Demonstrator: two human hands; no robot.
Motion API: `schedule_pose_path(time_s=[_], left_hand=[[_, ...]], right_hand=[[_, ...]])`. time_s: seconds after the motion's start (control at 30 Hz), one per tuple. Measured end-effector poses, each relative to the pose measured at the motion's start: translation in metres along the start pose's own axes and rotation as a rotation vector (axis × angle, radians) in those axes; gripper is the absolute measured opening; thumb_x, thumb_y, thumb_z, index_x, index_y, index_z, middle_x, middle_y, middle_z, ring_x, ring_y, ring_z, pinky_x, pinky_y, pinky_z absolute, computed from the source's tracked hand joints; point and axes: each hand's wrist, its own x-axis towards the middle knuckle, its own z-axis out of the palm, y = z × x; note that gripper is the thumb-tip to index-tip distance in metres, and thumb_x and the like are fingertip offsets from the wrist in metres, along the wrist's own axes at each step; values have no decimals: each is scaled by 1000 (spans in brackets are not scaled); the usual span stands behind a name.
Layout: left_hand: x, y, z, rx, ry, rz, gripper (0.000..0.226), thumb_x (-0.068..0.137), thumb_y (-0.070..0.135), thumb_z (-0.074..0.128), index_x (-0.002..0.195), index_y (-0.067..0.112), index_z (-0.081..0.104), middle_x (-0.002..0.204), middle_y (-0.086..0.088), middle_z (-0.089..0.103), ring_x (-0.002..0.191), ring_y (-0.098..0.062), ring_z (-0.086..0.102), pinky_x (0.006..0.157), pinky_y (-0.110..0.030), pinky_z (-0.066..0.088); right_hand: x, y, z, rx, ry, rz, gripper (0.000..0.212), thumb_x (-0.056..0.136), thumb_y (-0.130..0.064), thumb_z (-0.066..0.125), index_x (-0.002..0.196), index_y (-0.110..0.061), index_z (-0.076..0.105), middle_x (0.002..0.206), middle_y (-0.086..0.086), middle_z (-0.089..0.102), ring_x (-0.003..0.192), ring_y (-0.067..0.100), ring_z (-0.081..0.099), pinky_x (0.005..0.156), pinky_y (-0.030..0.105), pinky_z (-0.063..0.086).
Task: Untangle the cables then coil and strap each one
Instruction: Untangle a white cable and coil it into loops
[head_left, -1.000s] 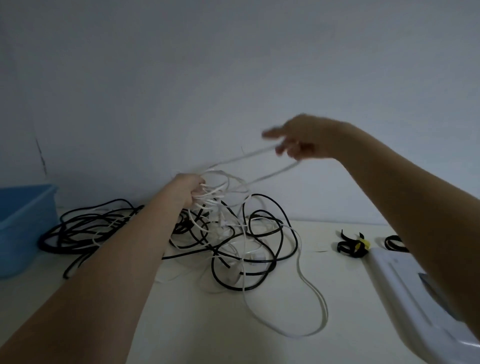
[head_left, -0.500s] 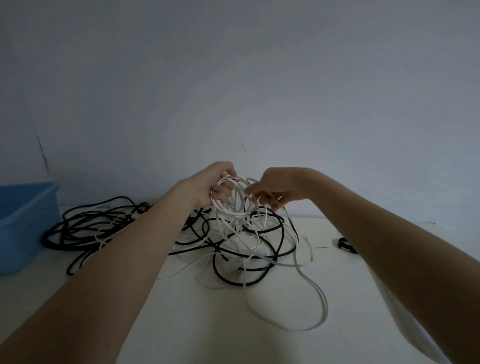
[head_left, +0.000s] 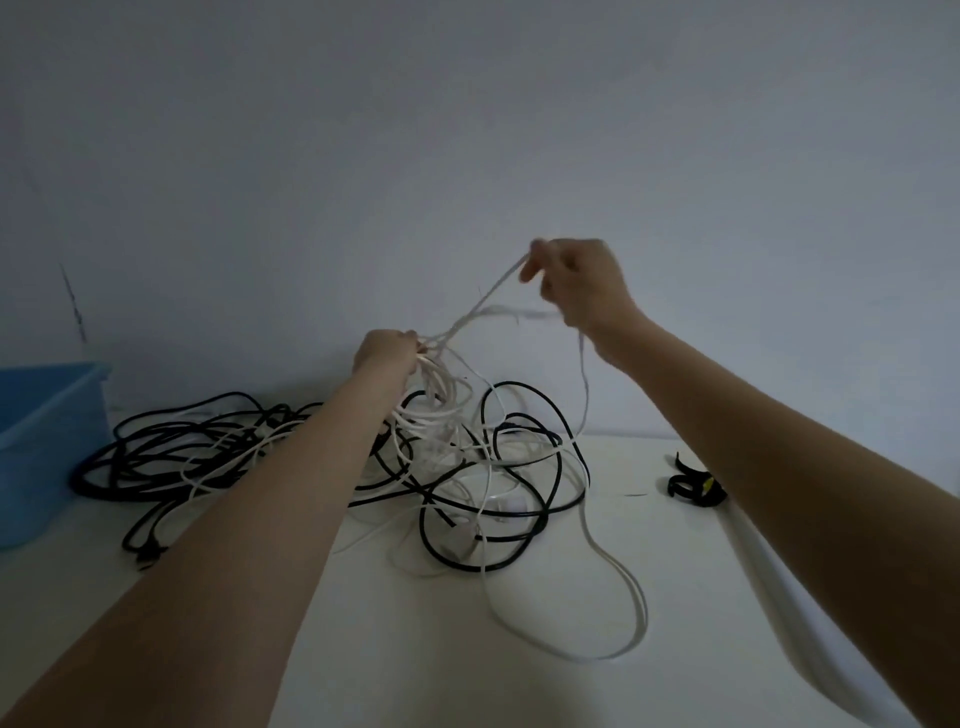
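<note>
A: Head view — what are the hands doing?
B: The left hand (head_left: 387, 352) is clenching a bunch of white cable (head_left: 441, 410) above the table (head_left: 363, 649). The right hand (head_left: 582, 291) is pinching a strand of it, raised higher.
A: And the rest?
B: Black cables (head_left: 171, 457) are lying tangled with it by the blue bin (head_left: 47, 415); a strap (head_left: 693, 483) is sitting to the right.

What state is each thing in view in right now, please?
White cable: tangled, partly lifted.
Black cables: tangled on the table.
Left hand: closed on white loops.
Right hand: raised, pulling a white strand.
Blue bin: open.
Straps: unused.
</note>
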Motion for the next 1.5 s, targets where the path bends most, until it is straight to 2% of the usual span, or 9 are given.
schedule_pose_path(time_s=[0.2, 0.3, 0.43, 0.57, 0.8, 0.97, 1.1, 1.23, 1.5], left_hand=[[17, -41, -33, -179, 150, -191, 26, 97, 15, 44, 81, 0, 58, 67, -16, 52, 52, -24, 43, 47, -25, 25], [20, -36, -33, -157, 214, -103, 32, 96, 15, 42, 108, -6, 63, 94, -25, 65, 61, -28, 52, 50, -26, 28], [6, 0, -28, 147, 201, 209, 33, 98, 19, 37, 99, 3, 66, 92, -18, 63, 78, -29, 55, 68, -34, 42], [-6, 16, -28, 305, 90, 277, 28, 98, 20, 40, 86, 9, 63, 73, -8, 54, 59, -21, 47, 54, -24, 35], [-31, 21, -38, 284, -225, 113, 31, 99, 17, 41, 73, 9, 55, 55, -4, 35, 42, -12, 24, 35, -7, 17], [-47, 15, -49, 422, -442, 16, 35, 101, 18, 39, 74, 9, 60, 53, 0, 30, 32, -6, 18, 33, -11, 14], [-41, 2, -50, 505, -357, 39, 29, 97, 12, 40, 77, 8, 61, 54, -4, 36, 33, -9, 24, 34, -10, 17], [-16, -19, -54, 677, -160, 90, 23, 94, 15, 45, 78, 8, 61, 78, -13, 63, 55, -20, 44, 44, -22, 29], [1, -41, -42, 770, -98, 30, 30, 96, 18, 45, 72, 2, 53, 77, -10, 51, 61, -19, 45, 53, -26, 39]], right_hand=[[16, 9, -65, 461, 452, 238, 44, 101, -20, 35, 62, -10, 53, 54, 3, 40, 30, 6, 31, 35, 16, 25], [9, 14, -56, 303, 107, 333, 42, 100, -22, 39, 65, -8, 57, 58, 5, 45, 29, 7, 34, 34, 14, 30], [-9, 9, -39, -352, -663, 546, 33, 97, -27, 50, 92, 1, 64, 76, 13, 66, 56, 22, 60, 57, 27, 55], [-14, 17, -8, -992, -552, 204, 18, 92, -24, 56, 100, -8, 55, 98, 13, 58, 91, 29, 58, 79, 33, 47], [-40, 17, 89, -495, -728, 94, 28, 94, 2, 37, 83, -6, 61, 86, 18, 70, 41, 7, 57, 43, 16, 46], [-46, 25, 133, -616, -735, 82, 14, 96, -13, 46, 104, -4, 54, 101, 14, 60, 92, 30, 62, 72, 32, 46], [-44, 29, 154, -596, -833, 32, 33, 95, -8, 47, 63, -13, 40, 65, 2, 43, 63, 20, 51, 53, 23, 38], [-38, 17, 127, -415, -879, 103, 25, 96, -9, 41, 78, -4, 56, 56, 5, 52, 32, 11, 42, 37, 17, 33], [15, -17, 33, 406, -182, 171, 34, 100, -10, 34, 70, -6, 49, 39, -1, 55, 22, 8, 29, 30, 11, 16]])
